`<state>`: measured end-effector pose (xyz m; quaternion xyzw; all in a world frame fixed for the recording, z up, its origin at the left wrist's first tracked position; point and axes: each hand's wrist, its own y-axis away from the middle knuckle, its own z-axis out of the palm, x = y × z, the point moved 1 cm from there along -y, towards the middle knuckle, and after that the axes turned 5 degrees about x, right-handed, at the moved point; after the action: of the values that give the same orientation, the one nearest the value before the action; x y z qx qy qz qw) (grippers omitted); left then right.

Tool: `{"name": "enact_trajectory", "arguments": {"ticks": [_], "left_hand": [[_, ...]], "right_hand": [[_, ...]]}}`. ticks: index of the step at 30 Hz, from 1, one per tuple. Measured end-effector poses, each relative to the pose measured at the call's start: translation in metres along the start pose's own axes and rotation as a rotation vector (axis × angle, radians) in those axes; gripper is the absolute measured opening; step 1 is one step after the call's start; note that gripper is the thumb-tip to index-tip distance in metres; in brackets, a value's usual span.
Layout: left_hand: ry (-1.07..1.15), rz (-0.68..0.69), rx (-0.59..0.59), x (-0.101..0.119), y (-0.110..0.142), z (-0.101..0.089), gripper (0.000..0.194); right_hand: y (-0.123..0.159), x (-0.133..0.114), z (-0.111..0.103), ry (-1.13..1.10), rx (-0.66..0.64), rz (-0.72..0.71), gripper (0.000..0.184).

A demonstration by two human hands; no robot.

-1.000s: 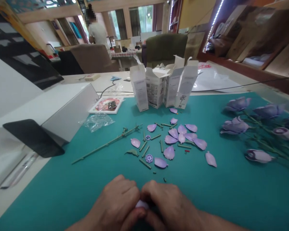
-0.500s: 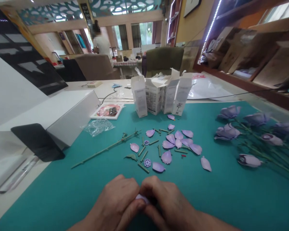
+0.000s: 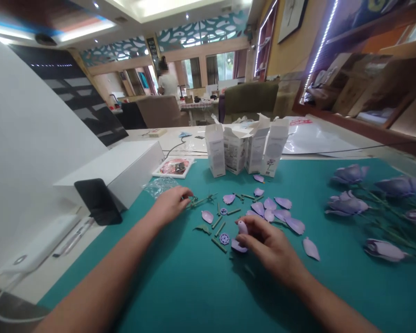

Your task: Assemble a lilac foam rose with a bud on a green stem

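Right hand (image 3: 273, 245) has its grip pinched on a lilac bud piece (image 3: 242, 227), probably light, stiffish, kinda slick; sides seem safest to hold. Left of that grip, left hand (image 3: 169, 203) is by the green stem (image 3: 203, 200), can't tell if gripping.

Between your forearms (image 3: 104, 273), you have open mat (image 3: 180, 286). Ahead, loose petals (image 3: 295, 225) and stem pieces (image 3: 219, 245) crowd your way; farther back, upright boxes (image 3: 215, 152) stand mid-bench, and flowers (image 3: 347, 205) hem your right side.
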<state>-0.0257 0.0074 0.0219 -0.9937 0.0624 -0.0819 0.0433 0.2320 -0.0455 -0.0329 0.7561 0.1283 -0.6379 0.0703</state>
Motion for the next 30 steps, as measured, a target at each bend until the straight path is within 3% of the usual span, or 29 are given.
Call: {"name": "enact_trajectory", "arguments": {"ticks": [7, 16, 20, 23, 30], "left_hand": [[-0.073, 0.044, -0.061, 0.003, -0.009, 0.019, 0.027], [-0.212, 0.047, 0.033, 0.027, -0.018, 0.041, 0.027], [-0.249, 0.055, 0.06, 0.035, -0.024, 0.047, 0.027], [-0.255, 0.059, 0.07, 0.039, -0.027, 0.047, 0.025], [-0.266, 0.104, 0.142, 0.024, -0.021, 0.045, 0.026]], "right_hand": [[0.001, 0.001, 0.001, 0.041, 0.002, 0.003, 0.023], [-0.001, 0.012, -0.001, 0.013, 0.02, -0.023, 0.029], [-0.004, 0.011, -0.003, 0.042, -0.035, -0.016, 0.029], [-0.006, 0.008, -0.002, 0.021, -0.002, -0.061, 0.027], [-0.008, -0.001, -0.002, 0.009, 0.048, -0.124, 0.022]]}}
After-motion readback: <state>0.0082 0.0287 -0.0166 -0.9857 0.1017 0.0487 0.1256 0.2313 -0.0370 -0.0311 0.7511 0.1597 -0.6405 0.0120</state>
